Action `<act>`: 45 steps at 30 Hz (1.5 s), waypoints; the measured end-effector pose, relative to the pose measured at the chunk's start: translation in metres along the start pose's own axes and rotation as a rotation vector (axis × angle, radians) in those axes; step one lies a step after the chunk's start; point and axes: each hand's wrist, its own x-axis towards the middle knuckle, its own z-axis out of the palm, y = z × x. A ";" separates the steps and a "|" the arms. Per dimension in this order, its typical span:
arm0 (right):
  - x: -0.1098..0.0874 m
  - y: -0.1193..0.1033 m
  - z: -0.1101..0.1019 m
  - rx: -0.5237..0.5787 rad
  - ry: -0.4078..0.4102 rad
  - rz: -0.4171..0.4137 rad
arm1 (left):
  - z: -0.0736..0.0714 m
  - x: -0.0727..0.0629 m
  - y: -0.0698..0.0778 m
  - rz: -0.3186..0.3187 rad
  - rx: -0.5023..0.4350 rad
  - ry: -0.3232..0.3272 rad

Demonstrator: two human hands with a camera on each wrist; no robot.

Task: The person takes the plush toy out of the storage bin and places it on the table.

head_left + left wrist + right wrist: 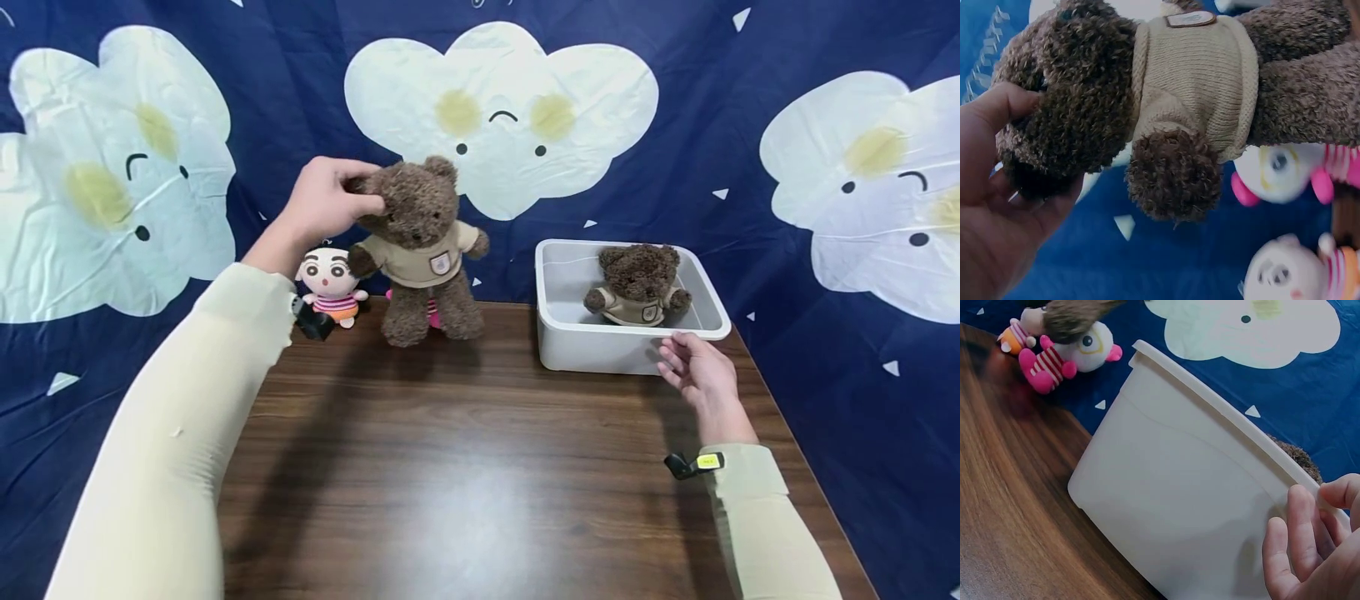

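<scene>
The wooden tabletop [420, 475] extends from the bin [592, 351] toward the person; its right edge passes near the bin's right corner; its rear edge meets the blue curtain [510, 267]. Count two bears and two dolls: the left hand [330, 198] grips the held bear [416, 258] by the head, before the boy doll [330, 279] and pink doll [1045, 367]; the seated bear [637, 287] occupies the single bin; the right hand [701, 375] pinches its front rim.

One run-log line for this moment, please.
left hand: grips teddy bear by head; right hand: at bin, near rim; second bear: inside bin; striped doll: nearby
</scene>
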 end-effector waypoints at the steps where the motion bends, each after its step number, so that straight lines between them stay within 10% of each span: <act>1: 0.000 0.000 0.000 -0.002 0.001 0.000 | -0.002 -0.003 -0.008 -0.014 0.012 -0.006; 24: -0.002 -0.001 0.001 0.003 -0.007 -0.013 | -0.047 -0.062 -0.154 -0.185 0.111 -0.112; 45: -0.003 -0.001 0.003 0.008 -0.002 -0.009 | -0.070 -0.073 -0.193 -0.245 0.248 -0.244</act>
